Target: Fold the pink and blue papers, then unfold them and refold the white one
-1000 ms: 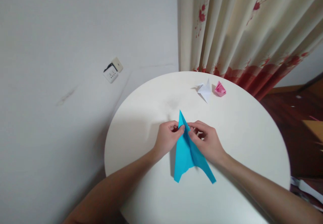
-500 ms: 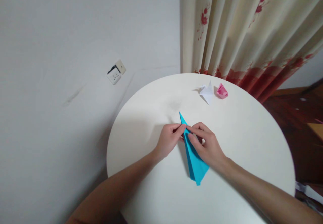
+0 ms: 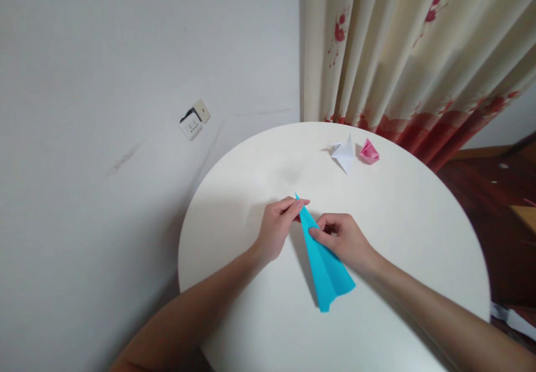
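Note:
A folded sheet of bright blue paper (image 3: 323, 274) points its narrow tip away from me and widens toward my side of the table. Near that tip, my left hand (image 3: 280, 221) pinches the paper between thumb and fingers. My right hand (image 3: 341, 238) grips its right edge further down, thumb on top and fingertips hidden beneath. A crease runs lengthwise down the blue paper, and its wide end is uneven.
The round white table (image 3: 402, 238) bears a white origami bird (image 3: 344, 154) and a pink folded paper piece (image 3: 369, 152) at its far side. Behind hangs a cream and red curtain (image 3: 377, 53). A wall socket (image 3: 191, 125) is at the left.
The blue paper has turned over or opened slightly, its wide end now spreading further right. My right hand has moved down from the tip, and its index finger has curled under.

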A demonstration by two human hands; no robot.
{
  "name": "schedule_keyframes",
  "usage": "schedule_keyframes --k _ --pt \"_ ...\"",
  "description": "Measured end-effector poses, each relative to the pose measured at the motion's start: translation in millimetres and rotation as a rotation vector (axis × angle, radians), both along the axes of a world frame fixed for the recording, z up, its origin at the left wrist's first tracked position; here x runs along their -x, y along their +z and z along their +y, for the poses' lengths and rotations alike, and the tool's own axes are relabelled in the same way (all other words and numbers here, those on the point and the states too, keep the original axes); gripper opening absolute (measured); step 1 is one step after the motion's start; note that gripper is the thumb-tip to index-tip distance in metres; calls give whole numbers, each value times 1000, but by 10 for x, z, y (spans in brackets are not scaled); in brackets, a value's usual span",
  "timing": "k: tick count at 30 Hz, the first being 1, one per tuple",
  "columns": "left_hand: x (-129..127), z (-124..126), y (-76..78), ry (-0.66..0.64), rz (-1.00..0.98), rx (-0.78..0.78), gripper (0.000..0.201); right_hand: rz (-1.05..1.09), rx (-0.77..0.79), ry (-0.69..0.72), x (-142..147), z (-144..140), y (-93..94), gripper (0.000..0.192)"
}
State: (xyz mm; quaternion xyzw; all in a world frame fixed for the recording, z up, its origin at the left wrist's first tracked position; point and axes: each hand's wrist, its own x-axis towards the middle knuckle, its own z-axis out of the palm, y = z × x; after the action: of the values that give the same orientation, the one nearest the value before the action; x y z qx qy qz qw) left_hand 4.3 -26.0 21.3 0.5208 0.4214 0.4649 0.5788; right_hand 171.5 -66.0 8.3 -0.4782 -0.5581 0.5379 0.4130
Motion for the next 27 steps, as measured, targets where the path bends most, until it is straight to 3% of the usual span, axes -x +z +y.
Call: schedule_keyframes --k 11,18,24,27 --pt "1 0 7 -26 -144 22 20 81 101 74 -8 23 34 39" --pt "52 163 3 148 -259 96 25 154 240 113 -54 -9 19 41" --pt "19 69 -1 -158 -242 211 34 397 339 122 -90 45 26 39" --pt "2 23 -23 -162 -232 209 34 453 366 211 -90 63 -15 37"
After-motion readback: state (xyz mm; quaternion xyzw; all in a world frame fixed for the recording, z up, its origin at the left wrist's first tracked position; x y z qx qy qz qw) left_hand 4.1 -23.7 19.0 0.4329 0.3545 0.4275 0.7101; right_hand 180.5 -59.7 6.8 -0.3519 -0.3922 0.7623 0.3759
